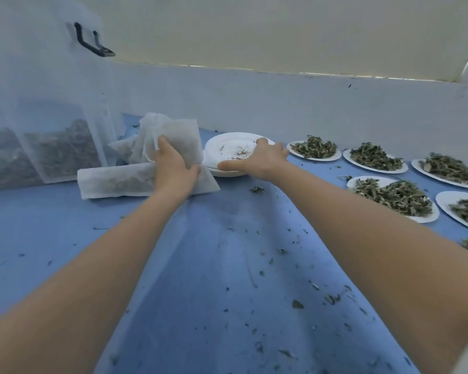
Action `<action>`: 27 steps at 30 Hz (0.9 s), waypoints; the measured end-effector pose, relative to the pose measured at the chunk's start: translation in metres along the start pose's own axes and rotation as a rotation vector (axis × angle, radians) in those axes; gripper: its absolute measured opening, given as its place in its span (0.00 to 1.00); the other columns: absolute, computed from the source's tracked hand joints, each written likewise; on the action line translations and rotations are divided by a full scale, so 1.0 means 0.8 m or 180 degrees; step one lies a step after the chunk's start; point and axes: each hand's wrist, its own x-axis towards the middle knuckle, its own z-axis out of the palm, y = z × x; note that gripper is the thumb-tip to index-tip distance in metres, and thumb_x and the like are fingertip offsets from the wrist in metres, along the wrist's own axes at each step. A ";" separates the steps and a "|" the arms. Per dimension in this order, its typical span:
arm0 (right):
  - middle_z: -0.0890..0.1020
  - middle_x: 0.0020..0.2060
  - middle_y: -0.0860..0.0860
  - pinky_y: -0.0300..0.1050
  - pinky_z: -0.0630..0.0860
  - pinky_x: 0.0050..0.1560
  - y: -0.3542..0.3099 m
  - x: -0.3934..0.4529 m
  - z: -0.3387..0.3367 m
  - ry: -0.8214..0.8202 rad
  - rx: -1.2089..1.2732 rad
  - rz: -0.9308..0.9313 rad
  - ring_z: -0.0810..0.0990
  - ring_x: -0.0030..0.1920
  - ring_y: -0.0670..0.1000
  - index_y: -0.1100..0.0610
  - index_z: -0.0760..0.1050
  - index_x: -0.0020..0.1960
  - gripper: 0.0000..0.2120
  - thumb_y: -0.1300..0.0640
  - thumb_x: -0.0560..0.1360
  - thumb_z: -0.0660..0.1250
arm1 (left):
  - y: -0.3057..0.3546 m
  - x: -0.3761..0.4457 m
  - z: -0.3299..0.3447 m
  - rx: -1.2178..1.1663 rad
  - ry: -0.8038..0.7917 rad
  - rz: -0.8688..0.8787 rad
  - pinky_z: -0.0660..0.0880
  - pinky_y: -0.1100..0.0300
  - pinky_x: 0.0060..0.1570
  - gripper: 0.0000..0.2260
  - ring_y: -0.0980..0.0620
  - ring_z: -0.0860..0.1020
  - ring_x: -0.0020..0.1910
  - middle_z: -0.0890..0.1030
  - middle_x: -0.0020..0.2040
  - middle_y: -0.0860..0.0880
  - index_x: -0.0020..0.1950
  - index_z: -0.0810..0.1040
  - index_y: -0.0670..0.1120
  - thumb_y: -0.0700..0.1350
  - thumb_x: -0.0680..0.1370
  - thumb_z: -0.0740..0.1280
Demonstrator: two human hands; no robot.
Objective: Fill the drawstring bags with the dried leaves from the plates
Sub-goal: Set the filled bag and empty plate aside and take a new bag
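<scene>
Now left grip (173, 166) clutches bag (179, 139); right grip (257, 157) on emptied plate (227, 147).

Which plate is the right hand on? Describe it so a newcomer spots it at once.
On the blue table, white plates line the back wall. The right hand rests on the leftmost plate, beside the white bag the left hand grips. Unlike its leaf-heaped neighbours, it holds only crumbs.

Herb-packing workbench: blue cloth (214, 265), leaf-heaped plates (373, 160), filled bags (114, 182)
</scene>
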 end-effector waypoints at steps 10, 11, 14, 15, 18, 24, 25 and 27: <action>0.62 0.68 0.56 0.52 0.57 0.62 -0.017 0.044 0.043 -0.0101 -0.0404 -0.0128 0.59 0.68 0.59 0.48 0.57 0.72 0.52 0.26 0.56 0.69 | -0.017 0.013 0.026 0.0579 0.0575 0.0339 0.66 0.54 0.63 0.40 0.42 0.64 0.65 0.56 0.70 0.38 0.73 0.52 0.39 0.46 0.71 0.73; 0.63 0.67 0.56 0.53 0.57 0.63 -0.016 0.039 0.043 0.0016 -0.0438 -0.0193 0.60 0.67 0.59 0.47 0.58 0.71 0.50 0.27 0.57 0.70 | -0.017 0.007 0.025 0.0626 0.0673 0.0408 0.63 0.55 0.65 0.41 0.42 0.62 0.66 0.55 0.71 0.38 0.74 0.52 0.39 0.48 0.70 0.74; 0.65 0.65 0.55 0.52 0.56 0.63 -0.010 0.011 0.037 0.0343 -0.0272 -0.0358 0.59 0.67 0.58 0.43 0.61 0.69 0.44 0.30 0.59 0.71 | -0.013 -0.017 0.022 0.0794 0.0846 0.0622 0.60 0.55 0.64 0.40 0.39 0.63 0.64 0.58 0.70 0.37 0.73 0.55 0.38 0.49 0.70 0.73; 0.65 0.66 0.55 0.52 0.56 0.64 -0.006 -0.001 0.033 0.0390 -0.0246 -0.0398 0.58 0.68 0.57 0.43 0.61 0.70 0.43 0.31 0.60 0.72 | -0.006 -0.027 0.020 0.0802 0.0858 0.0672 0.62 0.54 0.62 0.37 0.38 0.64 0.62 0.60 0.68 0.36 0.72 0.57 0.37 0.47 0.70 0.73; 0.62 0.69 0.54 0.52 0.53 0.66 0.011 -0.043 0.020 0.0393 -0.0200 -0.0419 0.56 0.69 0.56 0.45 0.60 0.71 0.44 0.34 0.61 0.73 | 0.020 -0.055 0.020 0.0480 0.0697 0.0818 0.67 0.52 0.55 0.28 0.39 0.66 0.57 0.64 0.62 0.35 0.67 0.63 0.35 0.35 0.69 0.69; 0.59 0.71 0.55 0.55 0.50 0.68 0.065 -0.110 -0.035 0.0404 -0.0391 -0.0355 0.53 0.71 0.57 0.47 0.59 0.73 0.38 0.39 0.68 0.70 | 0.104 -0.105 0.050 0.0290 -0.0303 0.1081 0.63 0.64 0.46 0.26 0.47 0.67 0.60 0.63 0.64 0.43 0.69 0.63 0.40 0.35 0.72 0.65; 0.59 0.71 0.55 0.55 0.51 0.68 0.077 -0.118 -0.046 0.0421 -0.0445 -0.0315 0.54 0.70 0.57 0.47 0.59 0.73 0.37 0.41 0.69 0.70 | 0.121 -0.113 0.058 0.0342 -0.0434 0.1128 0.64 0.63 0.46 0.26 0.47 0.67 0.60 0.63 0.64 0.43 0.69 0.62 0.41 0.35 0.72 0.65; 0.60 0.70 0.54 0.54 0.51 0.68 0.102 -0.133 -0.067 0.0455 -0.0498 -0.0182 0.55 0.70 0.56 0.48 0.60 0.73 0.36 0.43 0.70 0.70 | 0.154 -0.129 0.076 0.0373 -0.0647 0.1164 0.67 0.60 0.46 0.26 0.47 0.68 0.59 0.63 0.64 0.43 0.69 0.61 0.41 0.36 0.73 0.64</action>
